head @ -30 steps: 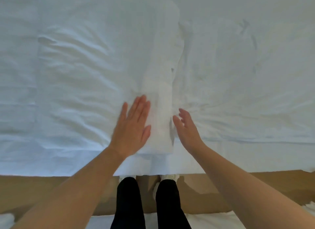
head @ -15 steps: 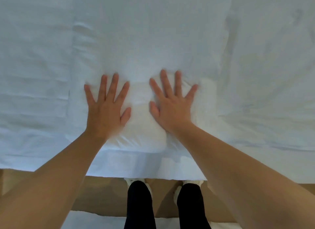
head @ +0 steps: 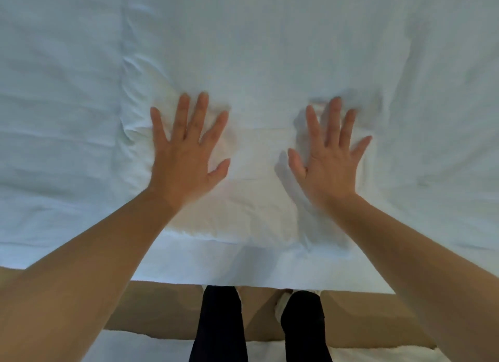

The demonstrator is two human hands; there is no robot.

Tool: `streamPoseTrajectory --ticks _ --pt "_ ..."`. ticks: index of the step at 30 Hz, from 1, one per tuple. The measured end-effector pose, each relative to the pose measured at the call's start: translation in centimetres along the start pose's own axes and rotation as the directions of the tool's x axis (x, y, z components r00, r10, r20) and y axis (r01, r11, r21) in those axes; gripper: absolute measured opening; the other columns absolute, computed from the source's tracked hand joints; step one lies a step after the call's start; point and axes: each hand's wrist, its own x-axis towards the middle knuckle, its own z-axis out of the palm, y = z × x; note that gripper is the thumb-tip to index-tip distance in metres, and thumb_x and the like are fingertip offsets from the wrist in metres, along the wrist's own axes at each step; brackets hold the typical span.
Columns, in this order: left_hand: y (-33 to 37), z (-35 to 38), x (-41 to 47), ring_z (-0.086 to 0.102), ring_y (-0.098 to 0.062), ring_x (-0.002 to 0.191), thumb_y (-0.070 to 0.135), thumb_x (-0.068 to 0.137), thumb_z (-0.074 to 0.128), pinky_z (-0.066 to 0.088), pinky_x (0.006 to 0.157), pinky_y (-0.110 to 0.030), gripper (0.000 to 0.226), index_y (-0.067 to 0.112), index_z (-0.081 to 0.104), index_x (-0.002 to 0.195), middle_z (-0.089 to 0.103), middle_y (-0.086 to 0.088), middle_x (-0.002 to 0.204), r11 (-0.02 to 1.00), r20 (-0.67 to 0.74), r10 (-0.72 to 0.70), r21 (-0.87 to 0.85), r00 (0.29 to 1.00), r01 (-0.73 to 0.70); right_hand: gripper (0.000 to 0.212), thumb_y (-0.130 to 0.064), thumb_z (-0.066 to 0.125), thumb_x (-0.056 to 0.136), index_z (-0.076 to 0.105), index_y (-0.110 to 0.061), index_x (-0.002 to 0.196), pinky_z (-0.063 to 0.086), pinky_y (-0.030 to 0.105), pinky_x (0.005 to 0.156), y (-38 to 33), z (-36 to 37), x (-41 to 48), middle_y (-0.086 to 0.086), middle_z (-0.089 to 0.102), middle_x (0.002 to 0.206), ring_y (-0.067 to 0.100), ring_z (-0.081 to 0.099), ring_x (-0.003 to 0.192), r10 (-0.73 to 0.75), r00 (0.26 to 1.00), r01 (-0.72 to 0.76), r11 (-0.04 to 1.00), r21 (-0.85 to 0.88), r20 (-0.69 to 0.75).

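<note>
A white folded cloth (head: 256, 64) lies spread on a bed covered with a white sheet (head: 54, 118). My left hand (head: 186, 151) lies flat on the cloth's near left part, fingers straight and spread. My right hand (head: 329, 156) is flat with spread fingers over the cloth's near right part, casting a shadow to its left; contact with the cloth cannot be told for certain. Neither hand holds anything. The cloth's near edge (head: 243, 236) runs just behind the bed's front edge.
The bed's front edge (head: 243, 278) runs across the lower part of the view. Below it are a brown floor (head: 162, 307), my legs in black trousers (head: 221, 324), and more white fabric (head: 135, 345) on the floor.
Both hands went from the cloth's middle fold to flat on it, then slid apart, left hand leftward and right hand rightward. The view has come closer to the bed.
</note>
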Motion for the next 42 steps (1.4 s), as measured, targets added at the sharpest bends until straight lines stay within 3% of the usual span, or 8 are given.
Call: streamPoseTrajectory --ticks 4,7,12,16,22,27,31,42 --pt "-1.3 -6.1 7.3 -0.003 -0.037 0.149 0.055 0.094 0.027 0.005 0.110 -0.071 0.072 0.023 0.005 0.155 -0.005 -0.014 0.162 1.000 -0.127 -0.014 0.008 0.992 0.015 0.071 -0.062 0.020 0.095 0.002 -0.032 0.156 0.005 0.073 0.109 -2.3 -6.2 7.0 0.012 -0.004 0.164 0.040 -0.005 0.149 -0.069 0.982 0.064 0.997 -0.030 -0.175" --pt "-2.2 -7.5 12.7 -0.004 -0.037 0.148 0.055 0.095 0.026 0.007 0.109 -0.073 0.072 0.025 0.000 0.155 -0.006 -0.012 0.162 0.998 -0.156 -0.005 0.065 0.988 0.015 0.071 -0.062 0.019 0.093 -0.001 -0.034 0.155 0.005 0.076 0.107 -3.8 -7.9 13.0 0.010 -0.008 0.163 0.041 -0.007 0.148 -0.112 0.978 0.093 0.989 -0.114 -0.178" --pt "-3.5 -1.3 16.5 -0.009 -0.037 0.148 0.067 0.090 0.023 0.007 0.105 -0.077 0.076 0.035 -0.004 0.153 -0.013 -0.007 0.162 0.991 -0.153 -0.110 0.060 0.982 0.120 0.077 -0.066 0.019 0.089 -0.008 -0.035 0.154 0.003 0.079 0.103 -2.4 -1.8 17.5 0.012 -0.015 0.162 0.043 -0.013 0.147 -0.031 0.990 0.017 0.995 -0.099 -0.140" --pt "-3.2 4.4 18.1 -0.004 -0.040 0.147 0.067 0.089 0.026 0.008 0.103 -0.078 0.077 0.034 0.000 0.153 -0.007 -0.010 0.162 0.987 -0.196 -0.118 0.085 0.974 0.137 0.078 -0.063 0.024 0.087 0.002 -0.032 0.155 0.001 0.079 0.102 -2.6 3.1 19.6 0.017 -0.004 0.163 0.046 -0.003 0.147 -0.030 0.974 0.006 0.994 -0.109 -0.224" --pt "-3.4 4.3 18.6 -0.006 -0.037 0.148 0.067 0.087 0.021 0.004 0.105 -0.077 0.077 0.033 0.003 0.154 -0.005 -0.009 0.163 0.990 -0.089 -0.115 0.074 0.989 0.121 0.076 -0.063 0.022 0.088 0.004 -0.032 0.155 0.001 0.078 0.104 -2.4 2.9 19.8 0.016 -0.004 0.163 0.045 -0.002 0.147 -0.055 0.986 0.036 0.992 -0.122 -0.156" --pt "-1.5 0.4 11.5 -0.004 -0.035 0.148 0.065 0.090 0.020 0.000 0.111 -0.069 0.078 0.025 0.007 0.155 0.001 -0.012 0.163 0.992 0.125 -0.120 -0.008 0.985 0.122 0.071 -0.059 0.022 0.095 -0.002 -0.031 0.156 -0.001 0.068 0.112 -0.8 -1.0 11.5 0.011 -0.008 0.163 0.036 -0.008 0.149 -0.069 0.995 0.081 0.983 -0.166 0.079" --pt "1.9 -5.1 2.1 0.014 -0.039 0.147 0.065 0.089 0.015 0.008 0.110 -0.070 0.078 0.022 0.022 0.154 0.015 -0.014 0.161 0.998 0.213 -0.023 -0.048 0.977 0.034 0.067 -0.061 0.012 0.097 -0.010 -0.035 0.154 -0.004 0.065 0.114 1.7 -6.3 1.6 0.005 -0.016 0.163 0.032 -0.015 0.149 -0.005 0.968 0.048 0.984 -0.169 0.250" --pt "12.5 -35.5 -14.5 -0.018 -0.032 0.146 0.065 0.090 0.001 -0.007 0.114 -0.064 0.074 0.025 -0.015 0.151 -0.017 -0.008 0.160 0.990 0.248 0.092 -0.129 0.964 -0.062 0.065 -0.061 0.003 0.093 -0.006 -0.039 0.154 -0.001 0.060 0.118 5.0 -31.8 -25.8 0.001 -0.006 0.164 0.029 -0.008 0.150 0.121 0.976 -0.126 0.992 0.015 0.180"
